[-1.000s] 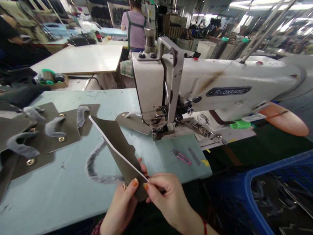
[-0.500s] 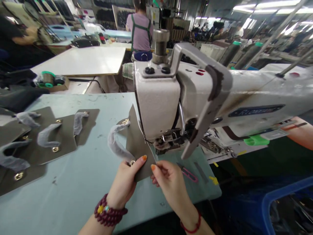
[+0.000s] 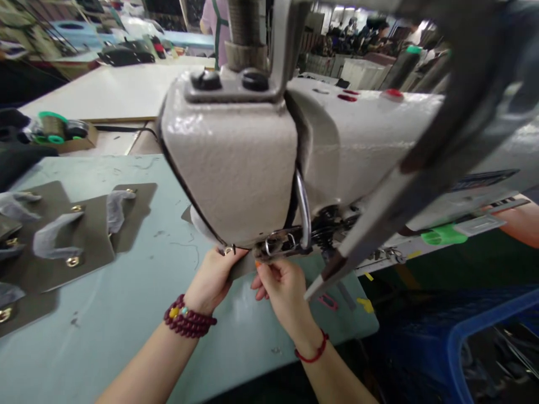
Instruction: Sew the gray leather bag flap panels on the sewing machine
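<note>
A grey-brown flat panel (image 3: 243, 266) lies mostly hidden under the head of the sewing machine (image 3: 231, 163). My left hand (image 3: 210, 280) grips its near left corner, thumb on top, beside a gold-coloured ring (image 3: 228, 251). Part of a strap wrapped in whitish film (image 3: 201, 223) shows behind the machine head. My right hand (image 3: 281, 289) is closed in a pinch at the panel's right edge, just below the needle area; the fingertips are partly covered by the machine.
Similar panels (image 3: 99, 241) with film-wrapped straps lie on the left of the pale blue table (image 3: 138, 314). Pink-handled snips (image 3: 327, 301) and yellow scraps (image 3: 365, 305) are at the right. A blue bin (image 3: 452, 348) stands below. A person (image 3: 222, 28) is beyond the machine.
My view has come closer to the machine, whose head now looks larger and covers more of the panel. Both hands have moved forward with the panel toward the needle area.
</note>
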`<state>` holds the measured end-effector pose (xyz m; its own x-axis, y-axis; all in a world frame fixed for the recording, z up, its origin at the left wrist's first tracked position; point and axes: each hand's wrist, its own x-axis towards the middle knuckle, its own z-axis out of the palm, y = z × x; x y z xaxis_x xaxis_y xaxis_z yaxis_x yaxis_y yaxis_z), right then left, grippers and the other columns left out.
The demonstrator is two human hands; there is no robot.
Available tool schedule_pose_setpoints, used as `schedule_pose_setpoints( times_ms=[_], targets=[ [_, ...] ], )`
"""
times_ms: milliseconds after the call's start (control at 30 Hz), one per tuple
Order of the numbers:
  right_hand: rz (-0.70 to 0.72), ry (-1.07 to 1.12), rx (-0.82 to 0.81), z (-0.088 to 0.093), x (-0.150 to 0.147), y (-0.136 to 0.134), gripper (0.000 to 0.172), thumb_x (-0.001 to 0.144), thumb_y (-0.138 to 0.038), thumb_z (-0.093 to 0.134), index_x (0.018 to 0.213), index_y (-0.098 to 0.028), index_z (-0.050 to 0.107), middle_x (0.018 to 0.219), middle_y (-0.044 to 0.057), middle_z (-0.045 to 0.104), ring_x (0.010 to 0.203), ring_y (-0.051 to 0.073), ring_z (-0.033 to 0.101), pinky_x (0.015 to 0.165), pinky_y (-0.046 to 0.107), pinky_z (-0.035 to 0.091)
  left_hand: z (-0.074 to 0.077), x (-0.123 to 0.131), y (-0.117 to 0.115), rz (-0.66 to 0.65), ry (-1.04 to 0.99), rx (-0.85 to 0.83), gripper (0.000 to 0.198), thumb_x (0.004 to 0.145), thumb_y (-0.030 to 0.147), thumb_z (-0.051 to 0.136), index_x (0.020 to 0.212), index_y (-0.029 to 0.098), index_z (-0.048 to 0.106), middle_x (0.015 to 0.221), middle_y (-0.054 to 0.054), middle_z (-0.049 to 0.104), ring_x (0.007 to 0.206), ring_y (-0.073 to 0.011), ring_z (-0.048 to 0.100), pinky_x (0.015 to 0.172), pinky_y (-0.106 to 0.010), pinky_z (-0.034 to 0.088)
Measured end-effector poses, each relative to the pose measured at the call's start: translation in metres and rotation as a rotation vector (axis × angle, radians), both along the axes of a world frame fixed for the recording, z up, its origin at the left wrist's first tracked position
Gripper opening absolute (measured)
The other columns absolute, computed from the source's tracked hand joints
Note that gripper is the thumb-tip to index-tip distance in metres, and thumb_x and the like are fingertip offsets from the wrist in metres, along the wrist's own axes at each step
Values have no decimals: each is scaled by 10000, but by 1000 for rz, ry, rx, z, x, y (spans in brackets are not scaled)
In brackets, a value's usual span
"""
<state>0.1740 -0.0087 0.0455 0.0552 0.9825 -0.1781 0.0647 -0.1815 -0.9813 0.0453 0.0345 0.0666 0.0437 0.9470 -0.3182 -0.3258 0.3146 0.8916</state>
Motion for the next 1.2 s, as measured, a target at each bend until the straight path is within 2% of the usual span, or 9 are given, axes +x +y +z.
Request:
schedule_pose_setpoints(
  times_ms=[133, 300, 400, 533, 633, 733, 933, 1200],
  targets=[
    [-16, 12, -14, 4, 0, 0, 420, 910, -390, 529, 559, -161, 559, 477, -6, 596, 362, 72, 546, 393, 137, 384, 4, 1, 5, -47, -2, 63, 193, 667, 264, 805, 815, 150, 755, 783, -55, 758, 770, -202, 664, 724, -279, 534],
    [-23, 23, -26, 9, -1, -1, 394, 899, -372, 527, 569, -158, 557, 480, -5, 602, 366, 71, 550, 401, 138, 384, -9, -2, 6, -55, 29, 92, 202, 719, 278, 799, 849, 138, 737, 823, -55, 752, 786, -190, 648, 751, -279, 520],
    [-40, 32, -42, 10, -1, -1, 370, 891, -383, 538, 599, -157, 560, 504, 0, 622, 379, 76, 562, 404, 142, 386, -16, -8, 5, -110, 6, 92, 225, 762, 297, 779, 919, 144, 725, 898, -55, 741, 794, -170, 635, 756, -267, 514],
    [-4, 79, -84, 12, 2, -1, 325, 864, -396, 575, 646, -154, 579, 548, 6, 649, 405, 81, 575, 402, 147, 380, -18, -20, 1, -332, -26, -28, 219, 770, 316, 777, 899, 152, 709, 812, -30, 693, 677, -125, 588, 585, -203, 487],
    [19, 100, -99, 14, 4, -4, 327, 850, -409, 592, 650, -151, 583, 572, 10, 659, 415, 81, 573, 410, 152, 383, -16, -28, 0, -434, -8, -132, 239, 744, 351, 798, 763, 150, 672, 642, 10, 604, 516, -74, 483, 432, -151, 373],
    [-22, 95, -80, 14, 2, -6, 314, 851, -402, 596, 665, -149, 586, 572, 8, 657, 414, 78, 571, 418, 151, 383, -13, -30, 2, -514, 21, -139, 285, 750, 375, 787, 701, 135, 643, 573, 12, 562, 444, -51, 414, 392, -152, 286],
    [-81, 124, -56, 5, -3, -7, 282, 851, -373, 602, 678, -151, 588, 571, 11, 663, 409, 78, 569, 417, 148, 378, -13, -27, 2, -482, -14, -120, 282, 702, 336, 819, 627, 129, 643, 561, 15, 556, 478, -51, 408, 436, -160, 285],
    [-139, 168, -70, 7, -8, -5, 319, 844, -410, 610, 670, -143, 612, 551, 13, 655, 391, 80, 563, 410, 152, 382, -14, -27, 2, -412, -22, -145, 245, 659, 321, 850, 698, 130, 702, 602, -5, 592, 524, -78, 455, 453, -184, 307]
  ],
)
